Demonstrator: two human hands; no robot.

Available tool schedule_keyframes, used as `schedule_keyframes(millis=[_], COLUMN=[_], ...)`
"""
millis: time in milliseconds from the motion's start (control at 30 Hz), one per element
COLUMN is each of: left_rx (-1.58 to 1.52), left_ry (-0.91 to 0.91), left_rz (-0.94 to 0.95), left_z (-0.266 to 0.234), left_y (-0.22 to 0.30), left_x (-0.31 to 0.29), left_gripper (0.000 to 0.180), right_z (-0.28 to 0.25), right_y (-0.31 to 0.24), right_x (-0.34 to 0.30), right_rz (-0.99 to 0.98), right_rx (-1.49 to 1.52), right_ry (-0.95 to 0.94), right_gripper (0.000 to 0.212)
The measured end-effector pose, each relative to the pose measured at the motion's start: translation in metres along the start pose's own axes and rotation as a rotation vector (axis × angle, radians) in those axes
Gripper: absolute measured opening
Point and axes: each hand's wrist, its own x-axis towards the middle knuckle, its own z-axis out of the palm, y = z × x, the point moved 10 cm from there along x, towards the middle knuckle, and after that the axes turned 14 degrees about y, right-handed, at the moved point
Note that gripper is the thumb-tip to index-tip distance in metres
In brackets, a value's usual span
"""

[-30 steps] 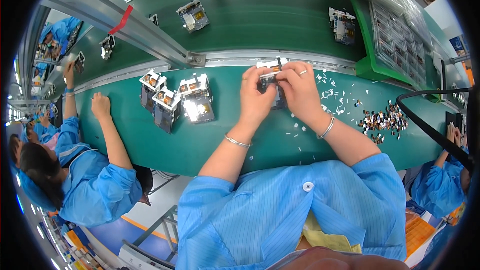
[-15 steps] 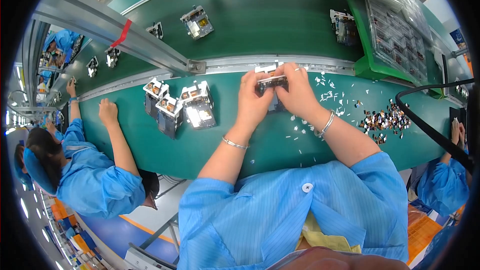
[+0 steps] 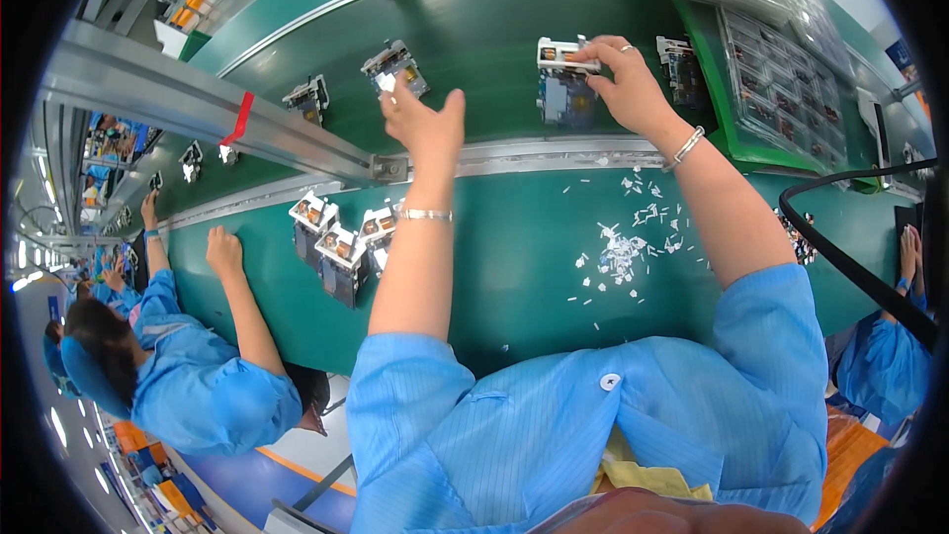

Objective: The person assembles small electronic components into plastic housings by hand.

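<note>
Beyond the metal rail, my right hand (image 3: 633, 81) pinches the right end of the white frame on a circuit-board assembly (image 3: 565, 97). Its board shows below the frame, over the dark green belt. My left hand (image 3: 423, 127) reaches over the rail with thumb and fingers apart. Just past its fingertips is another circuit-board assembly (image 3: 393, 64), partly covered by them; whether they touch cannot be made out. More circuit-board assemblies (image 3: 341, 255) stand in a group on the green bench left of my left forearm, which hides part of them.
White scraps (image 3: 621, 255) are scattered on the bench. A green crate (image 3: 714, 109) with clear trays (image 3: 786, 84) stands at the right, near a black cable (image 3: 840, 262). A metal post (image 3: 287, 119) crosses at left. A co-worker (image 3: 198, 366) sits at the left.
My hands have separated. The right carried the circuit-board assembly forward across the rail to the belt; the left let go of it and reached forward and left. The view shifted slightly.
</note>
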Motion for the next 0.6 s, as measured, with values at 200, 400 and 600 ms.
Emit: schedule_keyframes(millis=[200, 400, 600], left_rx=[0.334, 0.443, 0.062], left_ry=[0.086, -0.050, -0.270], left_rz=[-0.086, 0.032, 0.132], left_z=[0.038, 0.046, 0.014], left_y=[-0.024, -0.038, 0.017], left_x=[0.043, 0.043, -0.059], left_gripper=[0.089, 0.086, 0.088], right_z=[0.002, -0.051, -0.151], right_y=[-0.011, -0.038, 0.017], right_x=[-0.053, -0.145, -0.195], right_rz=[-0.174, -0.015, 0.209], right_rx=[-0.333, -0.091, -0.349], right_ry=[0.020, 0.017, 0.238], right_gripper=[0.027, 0.019, 0.019])
